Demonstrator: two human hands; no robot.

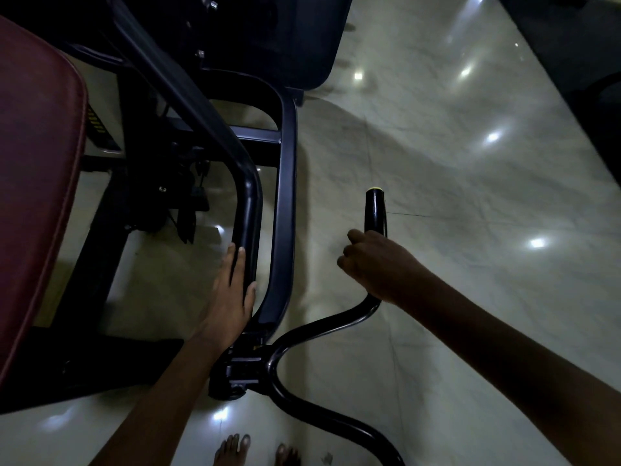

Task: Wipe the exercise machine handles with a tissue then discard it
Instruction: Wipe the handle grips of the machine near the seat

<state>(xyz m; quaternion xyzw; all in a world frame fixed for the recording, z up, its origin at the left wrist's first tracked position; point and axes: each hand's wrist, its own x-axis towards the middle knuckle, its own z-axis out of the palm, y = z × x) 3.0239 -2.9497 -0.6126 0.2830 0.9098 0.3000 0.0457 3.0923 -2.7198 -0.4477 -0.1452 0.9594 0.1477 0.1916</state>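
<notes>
Gripping the handle (pixel 375 210) in our right hand (pixel 373 264), left hand (pixel 232 294) flat on the frame (pixel 248 210), we see no tissue; bare-hand wiping risks smearing.

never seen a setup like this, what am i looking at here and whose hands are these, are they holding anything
This is one picture from a camera worn on a person's head, looking down at their own arms, so the view is theirs. The black tubes are part of a gym exercise machine, with a dark red padded seat on the left. The left hand lies with straight fingers against a curved black frame bar. The right hand is curled round the black handle grip at the end of a wavy handlebar. The task calls for a tissue, but none is visible; one could be hidden inside the right fist. Below is a shiny tiled floor and the person's bare toes.
</notes>
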